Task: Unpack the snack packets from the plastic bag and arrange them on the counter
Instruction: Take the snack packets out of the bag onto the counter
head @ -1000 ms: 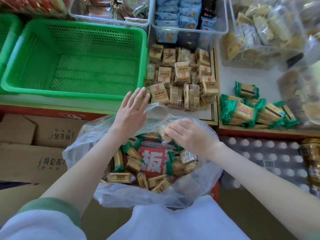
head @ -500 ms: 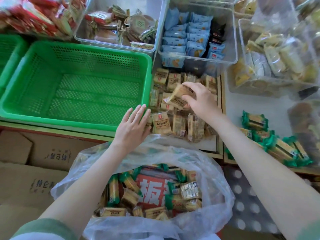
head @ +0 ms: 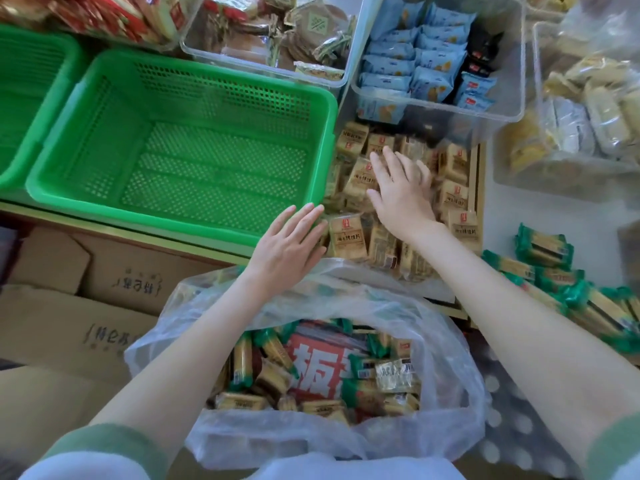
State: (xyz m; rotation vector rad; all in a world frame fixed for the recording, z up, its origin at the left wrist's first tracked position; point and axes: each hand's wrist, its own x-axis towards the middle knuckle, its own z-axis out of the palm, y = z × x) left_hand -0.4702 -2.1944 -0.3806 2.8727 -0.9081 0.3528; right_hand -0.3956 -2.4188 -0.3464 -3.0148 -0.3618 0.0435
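Beyond the plastic bag (head: 453, 344), at 12 o'clock, right hand (head: 401, 194) presses flat, fingers spread, on tan packets (head: 455, 199), likely levelling the pile; left hand (head: 287, 244), fingers straight, guards its 8 o'clock edge.

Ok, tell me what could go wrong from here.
The right hand presses flat on the loose pile of tan packets; those at the front edge could slide off. The left hand grips nothing either, so the plastic bag is unsupported: its slack mouth may sag shut or it may tip.
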